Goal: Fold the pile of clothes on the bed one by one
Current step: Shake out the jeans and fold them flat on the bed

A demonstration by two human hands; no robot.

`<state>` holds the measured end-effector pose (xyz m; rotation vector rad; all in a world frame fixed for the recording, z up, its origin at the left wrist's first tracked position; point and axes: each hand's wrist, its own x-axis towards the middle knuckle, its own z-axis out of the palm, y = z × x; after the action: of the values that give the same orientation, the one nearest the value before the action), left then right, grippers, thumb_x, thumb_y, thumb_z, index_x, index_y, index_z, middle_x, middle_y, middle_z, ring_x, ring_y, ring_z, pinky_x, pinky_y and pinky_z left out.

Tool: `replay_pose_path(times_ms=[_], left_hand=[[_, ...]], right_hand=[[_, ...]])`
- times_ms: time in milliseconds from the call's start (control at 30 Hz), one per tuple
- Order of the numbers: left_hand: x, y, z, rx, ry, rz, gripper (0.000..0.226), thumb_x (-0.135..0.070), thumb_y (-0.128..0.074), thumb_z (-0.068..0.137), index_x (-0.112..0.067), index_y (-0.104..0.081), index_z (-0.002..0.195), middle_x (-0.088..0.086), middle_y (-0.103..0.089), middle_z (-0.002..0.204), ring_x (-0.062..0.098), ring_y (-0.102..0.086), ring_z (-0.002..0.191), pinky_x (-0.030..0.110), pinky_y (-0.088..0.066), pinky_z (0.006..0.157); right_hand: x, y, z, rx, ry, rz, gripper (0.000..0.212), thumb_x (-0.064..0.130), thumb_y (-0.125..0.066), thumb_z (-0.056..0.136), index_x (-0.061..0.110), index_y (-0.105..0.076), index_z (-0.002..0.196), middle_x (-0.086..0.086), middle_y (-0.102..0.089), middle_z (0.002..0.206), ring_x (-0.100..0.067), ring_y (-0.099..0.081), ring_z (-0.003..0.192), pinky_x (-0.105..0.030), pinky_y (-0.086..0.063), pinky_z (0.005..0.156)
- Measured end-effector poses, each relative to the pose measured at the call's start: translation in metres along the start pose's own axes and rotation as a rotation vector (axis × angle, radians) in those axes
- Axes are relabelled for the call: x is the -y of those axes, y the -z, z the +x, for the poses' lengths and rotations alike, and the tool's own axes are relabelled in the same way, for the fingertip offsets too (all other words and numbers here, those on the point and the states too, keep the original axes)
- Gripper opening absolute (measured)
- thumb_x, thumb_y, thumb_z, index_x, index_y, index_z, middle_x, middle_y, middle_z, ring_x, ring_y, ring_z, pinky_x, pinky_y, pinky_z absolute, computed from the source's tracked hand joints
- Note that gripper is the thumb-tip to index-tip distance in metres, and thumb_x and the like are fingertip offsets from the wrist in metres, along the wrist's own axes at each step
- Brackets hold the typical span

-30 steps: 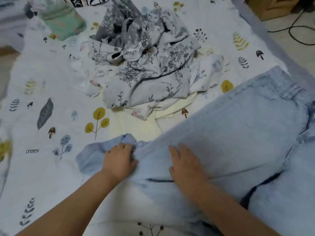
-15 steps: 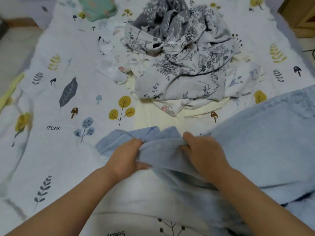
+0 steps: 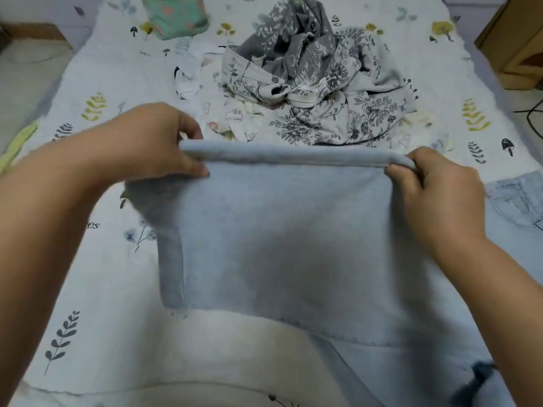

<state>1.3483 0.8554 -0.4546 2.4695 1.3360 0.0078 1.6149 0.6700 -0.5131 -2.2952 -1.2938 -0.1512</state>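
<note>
Fingers of left hand and right hand pinching raised jeans hem, arms outstretched.

A white bedsheet printed with leaves, mushrooms and small trees covers the bed. Pale flooring shows past its left edge, with a brown wooden strip behind. At the upper right stands a light-brown wooden cabinet, and a black cable trails on the floor below it. The light is soft and even.
</note>
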Motion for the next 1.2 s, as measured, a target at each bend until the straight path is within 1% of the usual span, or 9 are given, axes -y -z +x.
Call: replay_pose_path(times_ms=[100,233,433,533,600,700,800,967,1200], left_hand=[[0.003,-0.033,0.020,-0.284,0.089,-0.096,0.033,-0.016,-0.071,0.075,-0.015,-0.060,0.107,0.005,-0.067,0.100,0.027,-0.060,0.094,0.037,-0.046,0.082],[0.023,-0.113,0.009,-0.141,0.254,-0.066,0.054,-0.023,-0.065,0.083,-0.007,-0.044,0.130,0.018,-0.052,0.127,0.038,-0.049,0.116,0.045,-0.040,0.092],[0.041,-0.209,-0.041,0.146,0.592,-0.191,0.050,-0.040,-0.055,0.089,0.001,-0.042,0.114,0.025,-0.052,0.118,0.043,-0.050,0.109,0.044,-0.040,0.087],[0.044,-0.226,-0.045,0.114,0.662,-0.297,0.051,-0.038,-0.059,0.087,0.003,-0.044,0.113,0.027,-0.052,0.116,0.042,-0.051,0.106,0.043,-0.041,0.087],[0.046,-0.228,-0.043,0.104,0.676,-0.365,0.044,-0.032,-0.061,0.087,0.006,-0.049,0.108,0.028,-0.057,0.112,0.041,-0.054,0.103,0.041,-0.042,0.084],[0.048,-0.214,-0.044,0.003,0.564,-0.386,0.022,-0.019,-0.058,0.088,0.003,-0.056,0.089,0.027,-0.062,0.098,0.039,-0.056,0.091,0.038,-0.039,0.072],[0.061,-0.179,-0.055,-0.205,0.480,-0.319,0.019,-0.015,-0.059,0.087,-0.004,-0.050,0.075,0.024,-0.060,0.084,0.038,-0.053,0.082,0.034,-0.030,0.065],[0.117,-0.136,-0.104,-0.296,0.522,-0.227,0.031,-0.015,-0.065,0.083,-0.006,-0.044,0.061,0.013,-0.051,0.056,0.034,-0.049,0.060,0.038,-0.033,0.054],[0.156,-0.187,-0.150,0.155,0.873,-0.214,0.030,-0.029,-0.064,0.086,0.000,-0.059,0.093,0.023,-0.065,0.086,0.040,-0.061,0.082,0.040,-0.047,0.074]], right_hand=[[-0.002,-0.026,0.014,0.123,-0.078,-0.114,0.023,0.024,-0.051,0.093,0.004,-0.055,0.104,-0.024,-0.060,0.100,-0.036,-0.050,0.090,-0.039,-0.035,0.069],[0.006,-0.059,-0.011,0.292,-0.064,-0.259,0.056,0.024,-0.055,0.090,0.009,-0.034,0.140,-0.022,-0.038,0.137,-0.035,-0.032,0.126,-0.045,-0.028,0.102],[0.027,-0.094,-0.129,0.621,0.379,-0.271,0.072,0.046,-0.086,0.046,0.010,-0.070,0.107,-0.025,-0.062,0.117,-0.040,-0.060,0.108,-0.056,-0.048,0.086],[0.024,-0.105,-0.159,0.894,0.422,-0.436,0.100,0.055,-0.072,0.064,0.026,-0.020,0.145,-0.028,-0.003,0.151,-0.042,-0.004,0.141,-0.066,0.000,0.106],[0.024,-0.106,-0.160,0.848,0.417,-0.467,0.081,0.038,-0.070,0.073,0.029,-0.030,0.143,-0.024,-0.011,0.153,-0.037,-0.005,0.142,-0.063,-0.004,0.109],[0.031,-0.106,-0.157,0.687,0.422,-0.321,0.025,0.018,-0.074,0.059,0.019,-0.076,0.084,-0.011,-0.071,0.105,-0.029,-0.067,0.100,-0.042,-0.054,0.085],[0.050,-0.102,-0.160,0.497,0.432,-0.082,0.019,0.007,-0.055,0.053,0.012,-0.071,0.064,-0.004,-0.071,0.072,-0.021,-0.069,0.066,-0.023,-0.056,0.065],[0.097,-0.092,-0.182,0.281,0.434,0.098,0.036,0.009,-0.041,0.075,0.011,-0.076,0.069,-0.002,-0.074,0.076,-0.015,-0.070,0.067,-0.022,-0.054,0.064],[0.100,-0.097,-0.203,0.752,0.470,-0.038,0.028,0.048,-0.057,0.050,0.029,-0.073,0.062,0.013,-0.069,0.066,-0.003,-0.068,0.066,-0.013,-0.052,0.057]])
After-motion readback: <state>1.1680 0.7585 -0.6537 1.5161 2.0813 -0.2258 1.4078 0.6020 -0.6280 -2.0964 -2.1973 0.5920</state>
